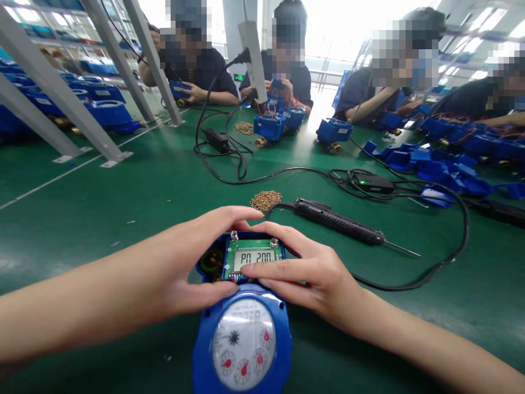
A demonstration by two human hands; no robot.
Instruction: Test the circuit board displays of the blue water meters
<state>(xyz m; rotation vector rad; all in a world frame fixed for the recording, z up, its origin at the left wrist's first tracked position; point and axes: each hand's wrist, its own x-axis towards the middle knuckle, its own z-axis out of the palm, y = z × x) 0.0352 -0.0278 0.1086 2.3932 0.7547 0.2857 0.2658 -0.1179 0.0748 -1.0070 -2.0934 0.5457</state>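
Note:
A blue water meter with a round white dial lies on the green table right in front of me. Its open upper housing holds a green circuit board whose LCD reads "P0 200". My left hand wraps round the left side of the housing, fingers curled over its top edge. My right hand rests on the right side, its fingers pressing on the board below the display. Two screws stand at the board's top corners.
A small heap of brass screws lies just beyond the meter. A black electric screwdriver with its cable lies to the right. Several people sit across the table with more blue meters and blue covers. Metal frame legs stand at left.

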